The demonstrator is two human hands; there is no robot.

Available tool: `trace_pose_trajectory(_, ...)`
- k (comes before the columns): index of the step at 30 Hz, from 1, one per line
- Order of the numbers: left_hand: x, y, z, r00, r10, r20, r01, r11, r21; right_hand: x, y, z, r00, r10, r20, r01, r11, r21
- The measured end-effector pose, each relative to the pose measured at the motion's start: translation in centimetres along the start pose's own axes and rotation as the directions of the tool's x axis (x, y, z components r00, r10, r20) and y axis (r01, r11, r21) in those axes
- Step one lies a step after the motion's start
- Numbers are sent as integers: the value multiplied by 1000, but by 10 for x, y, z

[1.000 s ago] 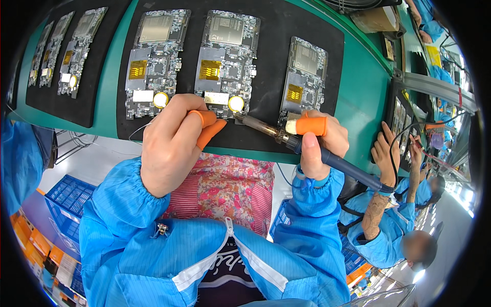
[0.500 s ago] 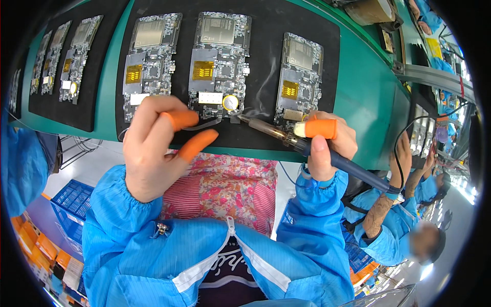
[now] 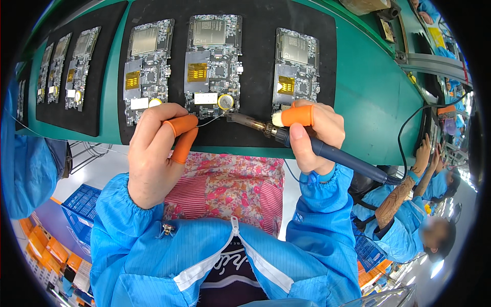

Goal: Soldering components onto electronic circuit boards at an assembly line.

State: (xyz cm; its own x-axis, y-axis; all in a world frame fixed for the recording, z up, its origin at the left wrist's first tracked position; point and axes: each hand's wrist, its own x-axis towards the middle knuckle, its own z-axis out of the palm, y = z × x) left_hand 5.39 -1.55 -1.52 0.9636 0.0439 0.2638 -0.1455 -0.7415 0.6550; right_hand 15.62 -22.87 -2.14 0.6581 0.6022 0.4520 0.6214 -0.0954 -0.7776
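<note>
The right hand is clenched around a soldering iron, held like a pen; an orange finger cover sits on the forefinger, which lies along the top of the barrel. The iron's long axis runs from lower right to upper left — the dark blue handle trails down toward the right, where its cable leaves it, and the metal tip points left and slightly up, ending just below the round coin battery on the middle circuit board. That board lies on a black mat on the green worktop, with another board to its left and a third board to its right; the right hand covers the lower edge of the third.

The left hand pinches a thin solder wire between thumb and forefinger, both in orange covers; the wire runs to the right and slightly up from the fingertips toward the iron's tip, the two meeting at the lower edge of the middle board — whether they actually touch cannot be told.

Further left, more boards rest on a second mat. At the right edge another person's arm in a blue sleeve reaches up to the worktop.
</note>
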Motion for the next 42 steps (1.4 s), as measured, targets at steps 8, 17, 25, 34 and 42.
trace_pose_trajectory(8, 0, -3, 1, 1000, 11, 23, -11, 1000, 8, -1, 2, 0, 1000, 11, -2, -11, 1000, 11)
trace_pose_trajectory(17, 5, -3, 5, 997, 60, 54, -61, 998, 27, -4, 2, -1, 999, -16, -51, 15, 999, -30)
trace_pose_trajectory(25, -3, 4, 5, 976, -104, -191, 79, 988, -136, -53, 12, -37, 877, 265, -400, -231, 964, 132)
trace_pose_trajectory(34, 22, 33, 46, 974, 219, -59, -227, 941, -250, -80, 31, -70, 780, 357, -515, -203, 921, 332)
trace_pose_trajectory(42, 20, 33, 70, 971, 235, 45, -217, 946, -242, -80, 25, -69, 842, 306, -444, -250, 951, 182)
